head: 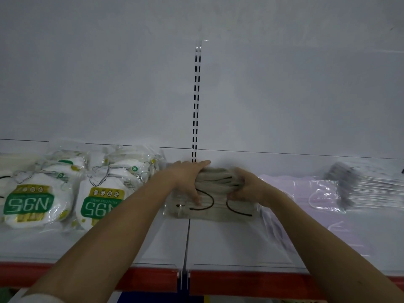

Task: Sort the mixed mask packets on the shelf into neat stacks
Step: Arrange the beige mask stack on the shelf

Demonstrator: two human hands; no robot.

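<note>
1. Squaring the beige mask packets (215, 193) is the step in hand: the left hand (189, 178) grips the stack's left end, fingers curled over the top and thumb on the front, while the right hand (248, 186) clasps the right end, so the grip holds the stack from both sides.
2. The stack lies on the shelf (218, 243), straddling its centre seam, just below the slotted upright (196, 101).
3. To do it well, I judge, press both ends inward evenly and tap the packets flush, keeping the black ear loops tucked in.
4. Left of the stack stand two N95 piles (65, 193), near it but apart.
5. Right of it, lilac packets (306, 200) lie touching or just beside it; grey packets (367, 189), blurred, lie beyond. Keep beige clear of lilac.
</note>
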